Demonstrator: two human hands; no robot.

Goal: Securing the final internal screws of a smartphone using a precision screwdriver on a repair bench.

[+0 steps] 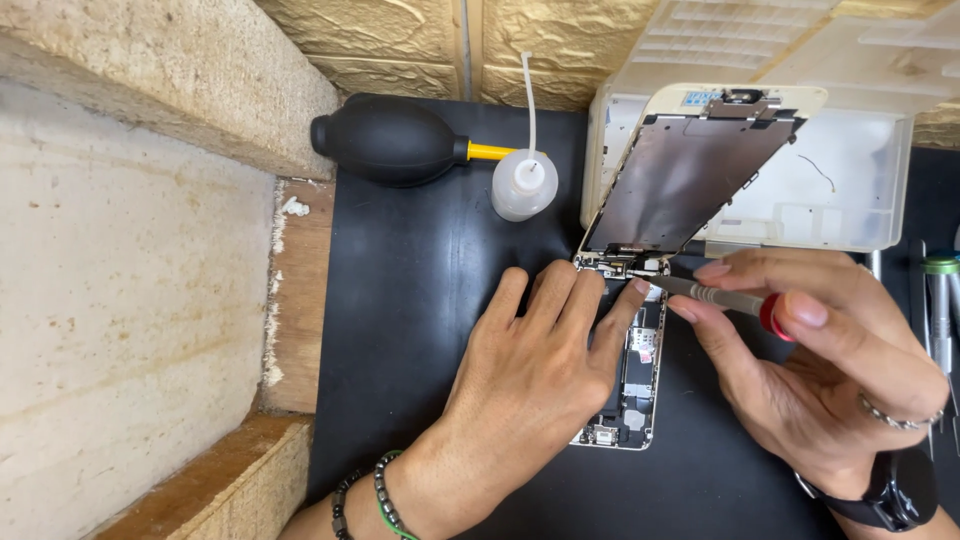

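An opened phone body (637, 385) lies on a black mat (420, 300), its circuit parts exposed. Its screen panel (690, 175) is swung up and leans against a white plastic box (850, 190). My left hand (530, 370) lies flat over the phone body, fingertips near the hinge end by the screen's lower edge. My right hand (820, 360) grips a small screwdriver (715, 296) with a grey shaft and red collar; its tip touches the connector area at the top of the phone body.
A black rubber air blower (390, 140) with a yellow nozzle and a small clear squeeze bottle (522, 185) with a long thin spout sit at the mat's back. More screwdrivers (940, 300) lie at the right edge. A wooden ledge (300, 290) borders the left.
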